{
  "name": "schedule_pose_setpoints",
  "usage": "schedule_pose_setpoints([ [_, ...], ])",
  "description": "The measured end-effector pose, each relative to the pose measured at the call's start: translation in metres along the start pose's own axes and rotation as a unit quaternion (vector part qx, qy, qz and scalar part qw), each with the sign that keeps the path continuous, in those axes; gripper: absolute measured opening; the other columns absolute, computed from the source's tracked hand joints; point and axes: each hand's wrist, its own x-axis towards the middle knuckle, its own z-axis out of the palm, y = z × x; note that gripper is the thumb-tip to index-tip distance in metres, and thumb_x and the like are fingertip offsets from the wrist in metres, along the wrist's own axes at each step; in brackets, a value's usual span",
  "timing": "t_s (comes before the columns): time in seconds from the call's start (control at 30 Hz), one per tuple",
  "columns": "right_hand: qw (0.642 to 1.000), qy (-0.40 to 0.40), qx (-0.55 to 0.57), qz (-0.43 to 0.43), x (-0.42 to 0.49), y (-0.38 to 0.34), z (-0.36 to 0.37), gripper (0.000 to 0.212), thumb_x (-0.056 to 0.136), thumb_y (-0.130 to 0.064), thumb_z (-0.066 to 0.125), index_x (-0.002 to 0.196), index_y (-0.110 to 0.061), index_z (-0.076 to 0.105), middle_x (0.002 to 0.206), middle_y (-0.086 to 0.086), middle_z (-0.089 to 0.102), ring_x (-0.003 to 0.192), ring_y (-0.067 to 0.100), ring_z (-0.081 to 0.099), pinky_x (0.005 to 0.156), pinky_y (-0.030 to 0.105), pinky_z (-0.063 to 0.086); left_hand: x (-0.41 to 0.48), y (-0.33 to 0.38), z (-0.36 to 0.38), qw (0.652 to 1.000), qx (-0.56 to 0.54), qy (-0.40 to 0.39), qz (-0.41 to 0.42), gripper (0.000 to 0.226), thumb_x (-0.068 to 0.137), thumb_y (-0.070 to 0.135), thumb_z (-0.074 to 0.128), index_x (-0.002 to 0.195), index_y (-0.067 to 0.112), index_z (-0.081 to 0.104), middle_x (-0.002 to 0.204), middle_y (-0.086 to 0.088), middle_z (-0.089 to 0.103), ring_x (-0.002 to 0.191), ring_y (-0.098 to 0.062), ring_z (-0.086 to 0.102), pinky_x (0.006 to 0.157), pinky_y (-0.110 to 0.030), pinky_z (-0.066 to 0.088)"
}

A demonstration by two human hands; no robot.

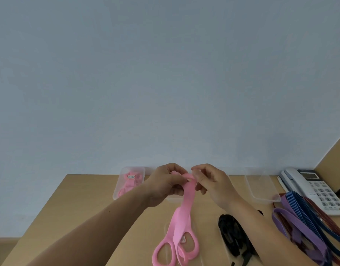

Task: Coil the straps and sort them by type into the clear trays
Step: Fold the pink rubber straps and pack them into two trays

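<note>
Your left hand [165, 184] and right hand [213, 184] both have fingers [200, 187] curled in, pinching the top of the flat pink elastic strap [186, 200] above the tan wooden desk [100, 204], soft loops dangling. More pink straps [129, 184] sit in the clear plastic tray [115, 194] back-left.

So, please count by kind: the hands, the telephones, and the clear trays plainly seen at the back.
Hands: 2, left hand and right hand, both holding the pink strap
Telephone: 1
Clear trays: 2, left tray and right tray
Total: 5
</note>
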Motion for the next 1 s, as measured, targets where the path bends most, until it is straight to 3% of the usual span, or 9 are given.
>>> schedule_pose_setpoints([
  [0.17, 1.000, -0.009, -0.016, 0.000, 0.0005, 0.0002, 0.0007, 0.011, 0.093, -0.026, 0.066, 0.098, -0.016, 0.067, 0.073, -0.002, 0.072, 0.061, 0.014, 0.066, 0.056, 0.027, 0.052, -0.0012, -0.0011, 0.0014, 0.998, 0.022, 0.033, 0.044, 0.015, 0.086, -0.004, 0.068, 0.098, 0.000, 0.060, 0.090, -0.027, 0.066, 0.076, -0.035, 0.062, 0.065, -0.032, 0.053],
  [0.27, 0.999, 0.010, -0.042, -0.020, -0.0010, 0.0032, 0.0022, 0.010, 0.092, -0.023, 0.067, 0.102, -0.020, 0.065, 0.072, -0.008, 0.071, 0.062, 0.012, 0.067, 0.057, 0.024, 0.051, -0.0047, 0.0021, -0.0001, 1.000, 0.010, 0.002, 0.011, 0.018, 0.091, 0.004, 0.064, 0.106, 0.000, 0.055, 0.102, -0.034, 0.066, 0.086, -0.044, 0.064, 0.068, -0.034, 0.054],
  [0.4, 0.998, 0.016, -0.043, -0.035, -0.0050, 0.0054, 0.0054, 0.010, 0.093, -0.025, 0.067, 0.102, -0.024, 0.063, 0.076, -0.014, 0.069, 0.062, 0.009, 0.067, 0.057, 0.018, 0.050, -0.0084, 0.0064, -0.0039, 0.996, 0.060, -0.060, -0.009, 0.026, 0.094, 0.010, 0.058, 0.113, -0.009, 0.057, 0.103, -0.028, 0.071, 0.084, -0.031, 0.067, 0.068, -0.031, 0.056],
  [0.53, 0.991, 0.032, -0.092, -0.090, -0.0082, 0.0037, 0.0091, 0.013, 0.093, -0.023, 0.066, 0.098, -0.034, 0.060, 0.086, -0.018, 0.067, 0.070, 0.008, 0.067, 0.062, 0.019, 0.053, -0.0080, 0.0079, -0.0045, 0.998, 0.055, -0.034, -0.010, 0.017, 0.088, 0.000, 0.058, 0.105, -0.001, 0.057, 0.083, -0.017, 0.073, 0.068, -0.024, 0.066, 0.059, -0.029, 0.054],
  [0.67, 0.981, 0.029, -0.143, -0.127, -0.0066, 0.0008, 0.0088, 0.016, 0.092, -0.019, 0.066, 0.097, -0.033, 0.063, 0.090, -0.022, 0.066, 0.080, 0.006, 0.065, 0.067, 0.016, 0.052, -0.0078, 0.0082, -0.0025, 0.997, 0.060, -0.040, -0.019, 0.023, 0.078, 0.020, 0.064, 0.097, 0.007, 0.062, 0.082, -0.013, 0.073, 0.070, -0.026, 0.068, 0.063, -0.033, 0.055],
  [0.77, 0.980, 0.027, -0.152, -0.125, -0.0064, 0.0010, 0.0082, 0.021, 0.090, -0.014, 0.067, 0.093, -0.035, 0.063, 0.088, -0.022, 0.067, 0.082, 0.003, 0.065, 0.067, 0.014, 0.051, -0.0094, 0.0064, -0.0013, 0.995, 0.063, -0.076, -0.016, 0.009, 0.083, 0.027, 0.064, 0.081, 0.021, 0.070, 0.086, -0.011, 0.074, 0.072, -0.025, 0.068, 0.064, -0.031, 0.056],
  [1.0, 0.983, 0.040, -0.126, -0.124, -0.0058, 0.0014, 0.0066, 0.034, 0.087, -0.005, 0.070, 0.089, -0.039, 0.065, 0.089, -0.025, 0.067, 0.081, 0.002, 0.064, 0.068, 0.010, 0.049, -0.0069, 0.0014, -0.0010, 0.996, -0.035, -0.057, -0.055, 0.019, 0.093, 0.021, 0.059, 0.104, 0.005, 0.063, 0.088, -0.015, 0.068, 0.068, -0.024, 0.062, 0.063, -0.032, 0.053],
])
